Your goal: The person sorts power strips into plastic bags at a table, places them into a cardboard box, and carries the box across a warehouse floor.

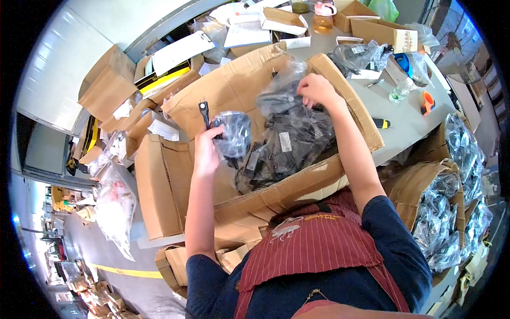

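One bagged black cable (235, 134), plug (204, 109) upward, is grasped in the left hand (206, 150) just left of the frame's centre, over an open cardboard box (153, 191). Above right of centre, the right hand (319, 90) curls at a clear plastic bag (281, 84), whether gripping it cannot be told; more bagged cables (289, 151) lie below.

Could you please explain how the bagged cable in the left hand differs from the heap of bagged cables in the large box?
Pose: the bagged cable is held up in the left hand, while the heap of bagged cables lies in the large box.
Size: the bagged cable is one small bundle; the heap is much larger.
Both show black cable in clear plastic.
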`<action>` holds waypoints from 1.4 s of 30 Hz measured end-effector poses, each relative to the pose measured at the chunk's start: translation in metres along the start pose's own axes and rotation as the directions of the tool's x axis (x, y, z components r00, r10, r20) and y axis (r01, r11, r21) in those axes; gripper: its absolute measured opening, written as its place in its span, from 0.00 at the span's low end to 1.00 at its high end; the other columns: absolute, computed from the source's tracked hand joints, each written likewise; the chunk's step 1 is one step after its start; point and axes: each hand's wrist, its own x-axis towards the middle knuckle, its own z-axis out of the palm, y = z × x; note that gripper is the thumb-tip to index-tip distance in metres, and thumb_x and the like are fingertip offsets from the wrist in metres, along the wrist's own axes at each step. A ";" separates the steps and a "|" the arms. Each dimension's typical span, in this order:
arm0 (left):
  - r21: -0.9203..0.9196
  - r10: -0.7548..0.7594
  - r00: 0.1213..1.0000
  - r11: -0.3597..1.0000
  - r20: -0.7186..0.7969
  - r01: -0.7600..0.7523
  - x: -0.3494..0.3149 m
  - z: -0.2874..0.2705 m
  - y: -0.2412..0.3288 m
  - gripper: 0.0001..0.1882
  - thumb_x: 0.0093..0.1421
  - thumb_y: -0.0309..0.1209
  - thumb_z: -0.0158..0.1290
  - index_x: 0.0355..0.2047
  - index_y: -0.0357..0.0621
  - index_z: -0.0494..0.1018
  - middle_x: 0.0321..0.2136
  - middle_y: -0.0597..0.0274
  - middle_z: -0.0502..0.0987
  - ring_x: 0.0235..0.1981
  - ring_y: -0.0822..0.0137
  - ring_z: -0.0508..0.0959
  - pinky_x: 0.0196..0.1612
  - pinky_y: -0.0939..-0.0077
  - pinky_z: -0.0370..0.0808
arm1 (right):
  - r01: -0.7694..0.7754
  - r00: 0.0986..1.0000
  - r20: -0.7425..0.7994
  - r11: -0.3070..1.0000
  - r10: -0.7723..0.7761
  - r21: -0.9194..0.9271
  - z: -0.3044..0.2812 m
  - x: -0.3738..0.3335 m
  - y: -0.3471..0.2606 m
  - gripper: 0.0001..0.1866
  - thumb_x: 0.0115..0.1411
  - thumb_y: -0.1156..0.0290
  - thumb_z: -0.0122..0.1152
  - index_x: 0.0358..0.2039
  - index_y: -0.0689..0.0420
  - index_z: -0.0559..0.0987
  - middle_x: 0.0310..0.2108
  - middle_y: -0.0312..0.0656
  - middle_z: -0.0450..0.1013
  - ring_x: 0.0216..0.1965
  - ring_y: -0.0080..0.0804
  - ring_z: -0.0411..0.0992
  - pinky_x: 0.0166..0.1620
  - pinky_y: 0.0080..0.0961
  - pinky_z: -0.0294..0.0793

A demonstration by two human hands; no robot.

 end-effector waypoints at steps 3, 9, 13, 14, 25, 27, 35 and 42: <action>-0.015 0.088 0.996 0.996 -0.001 -0.088 0.018 0.009 -0.011 0.16 0.55 0.22 0.53 0.45 0.36 0.72 0.35 0.63 0.77 0.36 0.69 0.75 0.45 0.75 0.71 | 0.123 0.816 -0.549 0.983 -0.179 -0.138 -0.003 0.020 0.021 0.11 0.53 0.73 0.52 0.29 0.59 0.83 0.19 0.45 0.78 0.21 0.36 0.79 0.36 0.33 0.80; -0.069 0.183 0.965 0.977 -0.189 -0.200 0.049 -0.007 -0.041 0.21 0.53 0.18 0.50 0.50 0.34 0.69 0.39 0.60 0.76 0.39 0.65 0.76 0.48 0.69 0.73 | 0.208 0.746 -0.652 0.977 -0.131 0.042 -0.005 0.048 0.049 0.13 0.51 0.74 0.52 0.34 0.57 0.83 0.26 0.49 0.79 0.26 0.41 0.80 0.39 0.35 0.78; -0.140 0.136 0.967 0.976 -0.214 -0.169 0.041 -0.009 -0.037 0.21 0.54 0.18 0.50 0.51 0.34 0.68 0.40 0.58 0.76 0.40 0.64 0.77 0.47 0.68 0.74 | 0.126 0.740 -0.660 0.991 -0.131 -0.055 -0.008 0.052 0.054 0.19 0.52 0.73 0.51 0.44 0.53 0.81 0.37 0.49 0.80 0.35 0.42 0.80 0.45 0.37 0.76; -0.146 0.131 0.969 0.976 -0.211 -0.164 0.043 -0.013 -0.038 0.21 0.54 0.18 0.50 0.51 0.34 0.68 0.40 0.58 0.76 0.40 0.64 0.77 0.47 0.68 0.74 | 0.119 0.740 -0.661 0.991 -0.129 -0.060 -0.009 0.052 0.053 0.19 0.52 0.73 0.51 0.44 0.53 0.81 0.37 0.49 0.80 0.35 0.42 0.80 0.45 0.37 0.76; -0.055 0.158 0.975 0.984 -0.155 -0.168 0.044 -0.016 -0.040 0.24 0.50 0.16 0.53 0.50 0.36 0.69 0.40 0.60 0.76 0.41 0.65 0.77 0.47 0.70 0.74 | 0.135 0.928 -0.362 0.984 -0.085 0.114 0.003 0.042 -0.002 0.38 0.61 0.52 0.57 0.68 0.53 0.58 0.64 0.54 0.62 0.65 0.45 0.60 0.63 0.36 0.60; -0.005 0.242 0.966 0.970 -0.093 -0.244 0.046 -0.007 -0.039 0.27 0.47 0.15 0.53 0.51 0.36 0.68 0.41 0.58 0.76 0.41 0.64 0.77 0.47 0.69 0.74 | 0.078 0.953 -0.304 0.981 -0.021 0.177 -0.001 0.062 0.006 0.43 0.59 0.47 0.59 0.70 0.49 0.53 0.66 0.52 0.59 0.67 0.46 0.55 0.63 0.42 0.58; 0.000 0.179 0.981 0.984 -0.079 -0.179 0.048 -0.020 -0.044 0.35 0.39 0.12 0.43 0.54 0.37 0.70 0.36 0.64 0.76 0.39 0.68 0.75 0.45 0.76 0.70 | -0.042 0.946 -0.275 0.908 0.170 0.416 -0.003 0.091 -0.003 0.25 0.56 0.61 0.66 0.52 0.57 0.74 0.42 0.39 0.74 0.42 0.30 0.71 0.44 0.31 0.68; -0.025 0.128 0.983 0.991 -0.132 -0.132 0.051 -0.025 -0.039 0.34 0.37 0.15 0.42 0.50 0.36 0.73 0.35 0.64 0.75 0.36 0.69 0.73 0.41 0.79 0.70 | 0.161 0.955 -0.287 0.678 0.077 0.717 0.005 0.090 -0.012 0.10 0.50 0.72 0.65 0.34 0.57 0.81 0.31 0.36 0.76 0.33 0.27 0.72 0.38 0.27 0.67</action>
